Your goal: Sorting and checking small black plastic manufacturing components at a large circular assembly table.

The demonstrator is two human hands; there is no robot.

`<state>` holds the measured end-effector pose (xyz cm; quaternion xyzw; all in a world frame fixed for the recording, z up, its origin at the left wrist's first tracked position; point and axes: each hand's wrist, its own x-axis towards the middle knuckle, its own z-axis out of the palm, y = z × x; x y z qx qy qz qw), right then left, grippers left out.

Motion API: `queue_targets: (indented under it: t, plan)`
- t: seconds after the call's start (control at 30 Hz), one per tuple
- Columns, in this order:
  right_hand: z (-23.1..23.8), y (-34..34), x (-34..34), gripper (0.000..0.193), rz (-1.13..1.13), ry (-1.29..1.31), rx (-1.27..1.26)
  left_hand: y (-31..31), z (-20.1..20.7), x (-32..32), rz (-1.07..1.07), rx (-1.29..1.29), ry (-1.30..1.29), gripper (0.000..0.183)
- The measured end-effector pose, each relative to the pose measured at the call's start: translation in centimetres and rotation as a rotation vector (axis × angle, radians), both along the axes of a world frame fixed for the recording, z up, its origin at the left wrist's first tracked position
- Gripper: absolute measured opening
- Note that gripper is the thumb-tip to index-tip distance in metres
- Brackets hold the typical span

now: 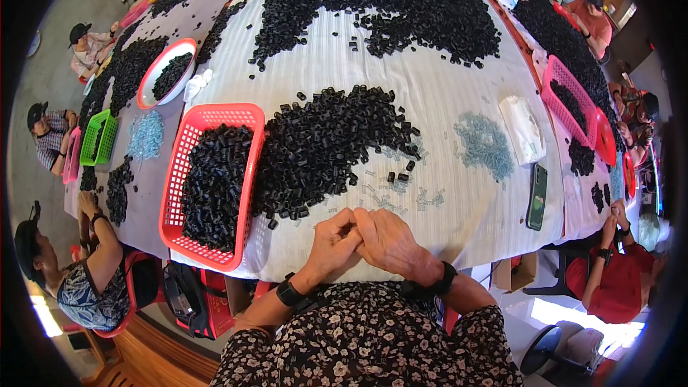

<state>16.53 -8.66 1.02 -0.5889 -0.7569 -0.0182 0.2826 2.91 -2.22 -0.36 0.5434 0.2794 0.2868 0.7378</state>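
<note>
My left hand (334,246) and my right hand (390,245) meet at the table's near edge, fingers curled in and pressed together. Whatever sits between the fingertips is hidden. Just beyond them lie scattered small clear tube-like pieces (428,201) and a few loose black pieces (403,177). A large heap of short black cylindrical plastic parts (322,147) spreads ahead and to the left. Beside it, a red slatted basket (172,211) is filled with the same black parts. A pile of clear bluish pieces (486,147) lies to the right.
A dark phone (536,197) and a white packet (522,129) lie right on the pale cloth (459,233). A wide black heap (430,25) covers the far table. Left stand a red-rimmed basin (146,89) and green basket (109,140); right, a pink basket (586,118). Other people sit along both sides.
</note>
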Motion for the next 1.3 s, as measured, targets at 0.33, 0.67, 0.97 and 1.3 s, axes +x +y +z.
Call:
queue_targets:
  t: [0.33, 0.67, 0.97, 1.3]
  plan:
    - [-1.0, -0.5, -0.4, 0.048, 0.002, -0.028, -0.005, 0.2, -0.8, -0.7, -0.051, 0.072, 0.168, 0.006]
    - [-1.3, -0.3, -0.4, 0.044, 0.044, 0.115, 0.015, -0.2, -1.8, -0.8, 0.029, -0.112, 0.217, 0.008]
    - [-2.2, -1.0, -0.6, 0.040, 0.069, 0.116, -0.059, 0.6, -1.7, -1.5, -0.120, -0.076, 0.170, 0.010]
    - [-1.7, -1.2, 3.4, 0.013, 0.005, 0.094, -0.053, 2.2, 1.3, -4.0, 0.176, 0.013, 0.023, 0.007]
